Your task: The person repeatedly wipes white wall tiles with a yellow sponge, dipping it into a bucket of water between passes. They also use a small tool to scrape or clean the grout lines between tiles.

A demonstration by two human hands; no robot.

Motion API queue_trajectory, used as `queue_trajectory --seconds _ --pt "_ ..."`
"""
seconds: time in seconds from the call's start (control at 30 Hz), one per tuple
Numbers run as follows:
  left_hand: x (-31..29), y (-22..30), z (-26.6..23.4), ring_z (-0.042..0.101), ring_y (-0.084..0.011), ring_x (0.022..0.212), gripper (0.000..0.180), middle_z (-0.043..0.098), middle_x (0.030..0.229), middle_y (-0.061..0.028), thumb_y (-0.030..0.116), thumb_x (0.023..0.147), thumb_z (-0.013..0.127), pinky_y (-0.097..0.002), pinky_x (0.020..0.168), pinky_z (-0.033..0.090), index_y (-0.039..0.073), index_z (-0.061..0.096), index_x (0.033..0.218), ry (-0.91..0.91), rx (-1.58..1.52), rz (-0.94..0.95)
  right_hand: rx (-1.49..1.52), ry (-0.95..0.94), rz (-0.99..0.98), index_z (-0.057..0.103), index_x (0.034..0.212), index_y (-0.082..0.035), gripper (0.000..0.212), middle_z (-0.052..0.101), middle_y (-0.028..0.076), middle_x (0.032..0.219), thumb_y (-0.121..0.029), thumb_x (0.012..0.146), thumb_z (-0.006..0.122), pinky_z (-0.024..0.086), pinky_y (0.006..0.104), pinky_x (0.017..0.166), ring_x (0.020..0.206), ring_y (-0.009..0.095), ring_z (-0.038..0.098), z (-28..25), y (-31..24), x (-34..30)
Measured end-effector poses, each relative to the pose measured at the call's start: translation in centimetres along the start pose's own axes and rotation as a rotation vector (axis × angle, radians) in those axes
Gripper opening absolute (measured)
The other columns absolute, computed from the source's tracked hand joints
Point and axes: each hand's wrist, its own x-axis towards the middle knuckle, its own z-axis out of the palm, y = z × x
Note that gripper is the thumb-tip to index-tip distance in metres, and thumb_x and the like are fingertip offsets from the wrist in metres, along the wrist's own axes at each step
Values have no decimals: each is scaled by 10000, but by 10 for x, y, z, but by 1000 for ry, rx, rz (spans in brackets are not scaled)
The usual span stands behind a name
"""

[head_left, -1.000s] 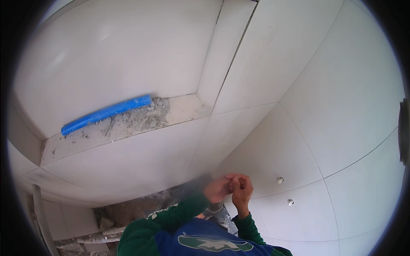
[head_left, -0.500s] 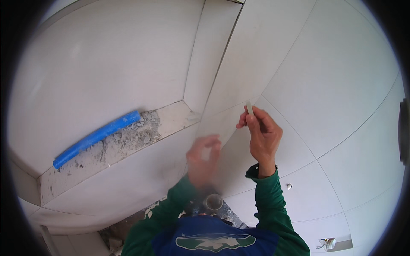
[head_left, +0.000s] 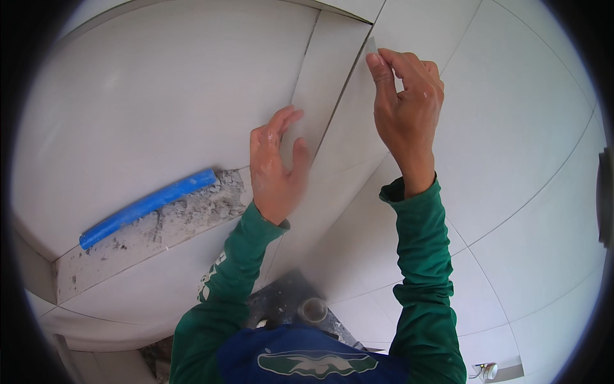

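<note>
My right hand (head_left: 409, 102) is raised at the upper middle, thumb and fingers pinched on a small flat pale strip (head_left: 371, 46). The strip's tip is beside a dark narrow joint (head_left: 342, 93) that runs between two white tiled faces; I cannot tell whether it touches. Lower and to the left, my left hand (head_left: 276, 169) holds nothing. Its fingers are partly bent and spread from the thumb, in front of the narrow white panel (head_left: 320, 70) left of the joint.
A blue pipe (head_left: 147, 208) lies along a white ledge (head_left: 80, 275) strewn with grey rubble (head_left: 220, 195). Below my arms, a round cup (head_left: 313, 310) stands on a dark, spattered surface (head_left: 281, 291). At the lower right, a white fitting (head_left: 489, 371) sits at a wall cutout.
Both hands have moved up and away from my body. The right carries the pale strip toward the dark joint; the left has shifted left with its fingers spread more.
</note>
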Motion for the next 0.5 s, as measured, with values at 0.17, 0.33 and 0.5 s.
queue_trajectory --seconds 0.17,0.33,0.5 --pt "-4 -6 1 561 -305 1147 488 682 1247 -111 -7 896 611 -390 1002 474 20 529 1376 -20 18 -17 10 -8 -4 715 905 -150 39 622 -24 788 -183 924 714 368 391 735 789 241 527 4 4 1" --pt "-9 -6 3 554 -292 1145 512 693 1238 -87 -4 884 617 -390 1011 461 46 527 1386 -32 4 -57 -38 -22 -27 718 902 -157 29 625 -26 799 -182 916 717 365 395 731 791 243 523 4 8 0" --pt "-13 -6 2 575 -298 1140 524 680 1263 -103 -30 884 590 -397 981 464 45 498 1393 -73 64 -60 -93 -73 -75 702 869 -156 38 593 -19 772 -173 903 696 357 406 726 794 248 509 0 6 6"
